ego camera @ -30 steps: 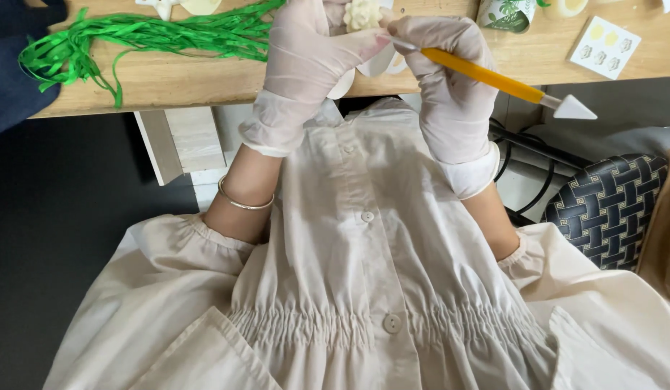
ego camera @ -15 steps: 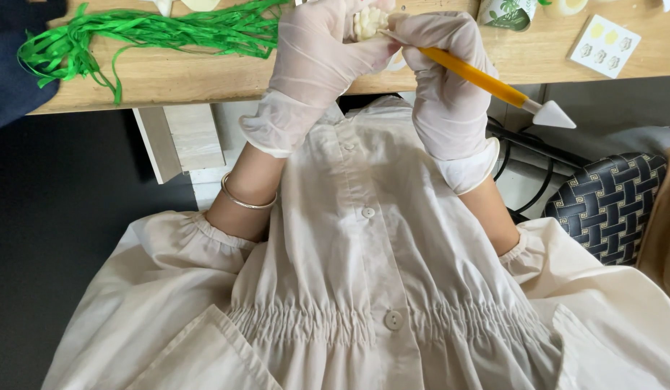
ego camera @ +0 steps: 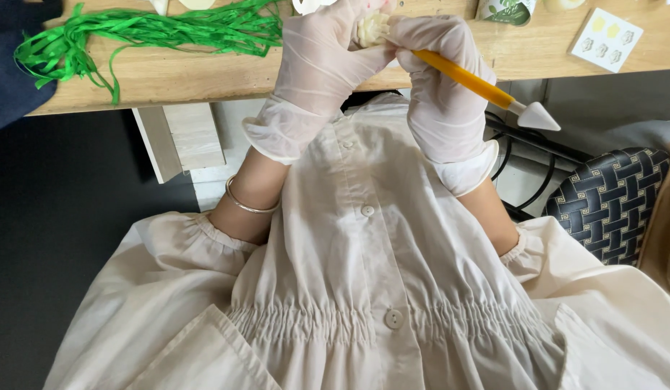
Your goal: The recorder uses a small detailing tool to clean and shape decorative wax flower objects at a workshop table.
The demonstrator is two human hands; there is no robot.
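Both of my hands wear thin white gloves and meet at the top of the view, over the edge of a wooden table. My left hand pinches a small cream-coloured lump between its fingertips. My right hand grips a yellow-handled modelling tool; its white cone-shaped end points down to the right, away from the lump. The tool's other end is hidden at the lump. A thin metal bangle sits on my left forearm.
A bundle of green raffia strips lies on the table at left. A small sheet of stickers and a printed pot sit at the right. A woven dark chair stands at the lower right. My cream dress fills the foreground.
Both hands have shifted slightly up and toward the table, staying together on the lump. The tool's cone end has swung a little to the left with the right hand.
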